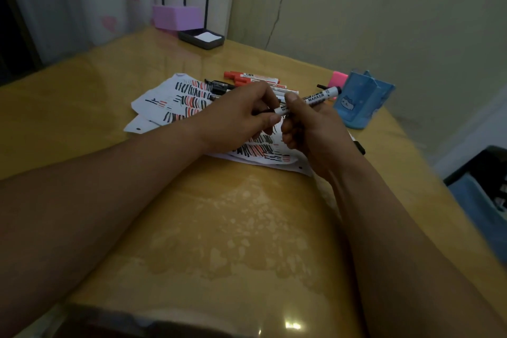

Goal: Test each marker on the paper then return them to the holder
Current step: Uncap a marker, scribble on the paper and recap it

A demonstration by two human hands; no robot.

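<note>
Right hand (pixel 310 129) gripped the marker (pixel 311 99), left hand (pixel 241 115) pinched its cap end; a jerky pull risked hitting the holder (pixel 362 99) at two o'clock.

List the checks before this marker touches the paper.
1. Marker gripped by right hand: ok.
2. Left hand pinches its near end: ok.
3. Cap off: cannot tell, fingers hide the tip.
4. Paper under the hands, bare patch at left: ok.
5. Holder upright beside right hand: ok.
6. Red markers in holder: not ok, they lie on the table.
</note>
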